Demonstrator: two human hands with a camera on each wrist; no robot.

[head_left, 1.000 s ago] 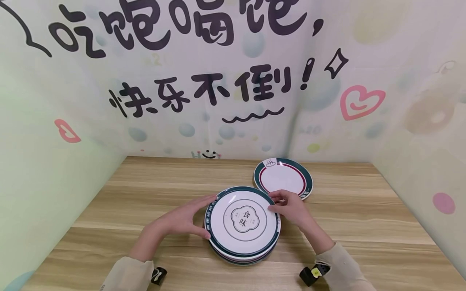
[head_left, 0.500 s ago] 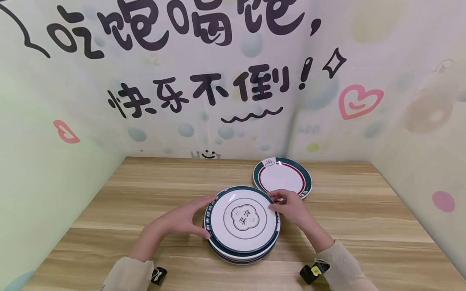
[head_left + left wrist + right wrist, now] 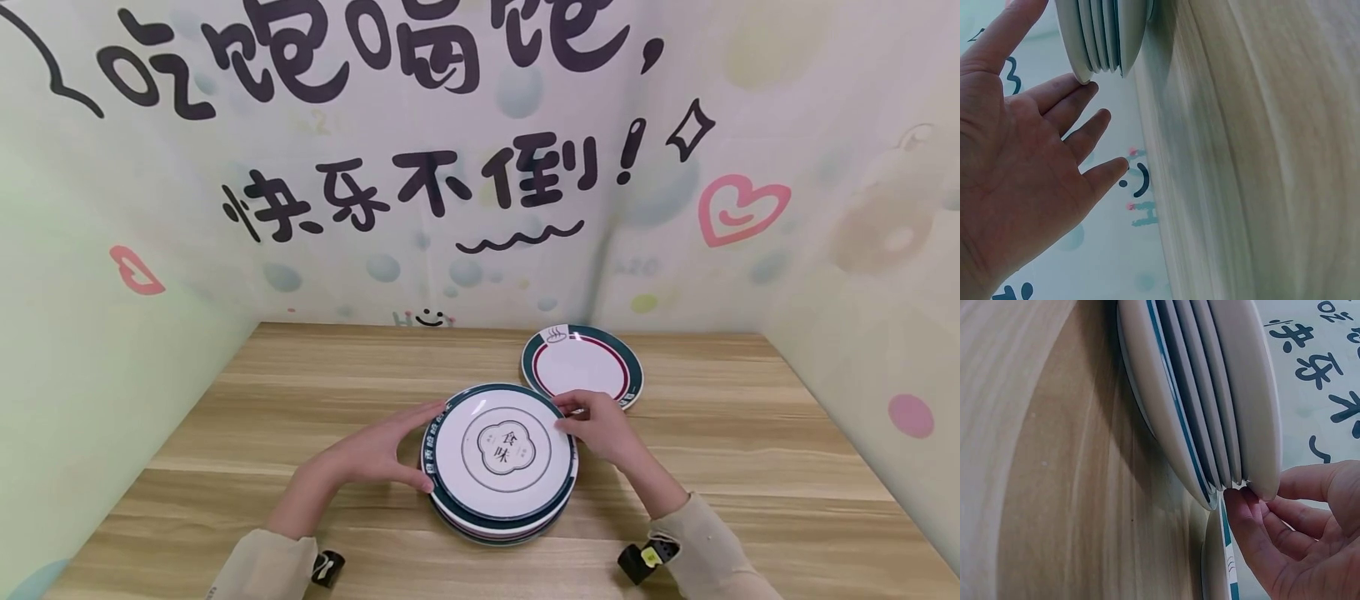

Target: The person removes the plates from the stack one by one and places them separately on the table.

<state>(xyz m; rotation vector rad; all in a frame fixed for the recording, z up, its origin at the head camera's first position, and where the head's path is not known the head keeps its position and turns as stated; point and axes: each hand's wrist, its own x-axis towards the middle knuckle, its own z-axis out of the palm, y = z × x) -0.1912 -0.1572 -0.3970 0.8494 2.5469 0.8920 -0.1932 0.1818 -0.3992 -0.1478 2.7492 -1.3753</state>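
A stack of round plates rests on the wooden table; its top plate (image 3: 491,492) is white with a green rim and a ringed flower-shaped emblem. At the left side is my left hand (image 3: 360,450), fingers extended and thumb apart, fingertips at the rim. In the left wrist view the left hand (image 3: 1035,150) shows its palm, with the index fingertip at the upper plate's edge. My right hand (image 3: 600,429) pinches the top plate's right rim, thumb above. The right wrist view has the right hand's fingers (image 3: 1254,540) tucked under that rim, above the lower stacked plates (image 3: 1188,381).
Behind the stack, to the right, lies another plate (image 3: 581,367) with a green rim and a red ring, partly hidden by the right hand. The wooden table (image 3: 300,367) meets a printed backdrop (image 3: 352,275) at the rear, with walls on both sides.
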